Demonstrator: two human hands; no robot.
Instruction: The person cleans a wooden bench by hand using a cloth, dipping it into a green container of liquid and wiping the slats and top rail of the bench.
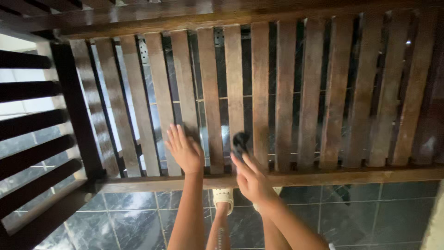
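Forearms: both bare, nearest the lens, rising from 6 o'clock toward the slatted seat.
Bench [323, 177]: biggest thing in view, dark wooden slats running from 12 to 6 o'clock, a front rail across the middle of the frame, an armrest with dark rails at 9 o'clock. Light glints off several slats, strongest toward 9 o'clock; whether that is damp, polish or only light I cannot tell.
Floor [379, 213]: dark marbled tiles with pale grout, below the rail from 5 to 7 o'clock and visible through the slat gaps.
Sandal [223, 198]: pale, on the person's foot at 6 o'clock, just under the front rail; a second one is mostly hidden behind the right arm.
Left hand [185, 150]: flat and released, fingers spread, palm resting on the slats near the front edge, holding nothing.
Right hand [252, 178]: just right of the left one, grip closed around a dark lump, fingers pointing to 11 o'clock.
Cloth [240, 141]: small, dark and blurred, pressed to a slat just above the front rail; its kind is a guess.
Progress: judged from the pictures, wiping sits at the middle front of the seat; which slats are already done cannot be told.
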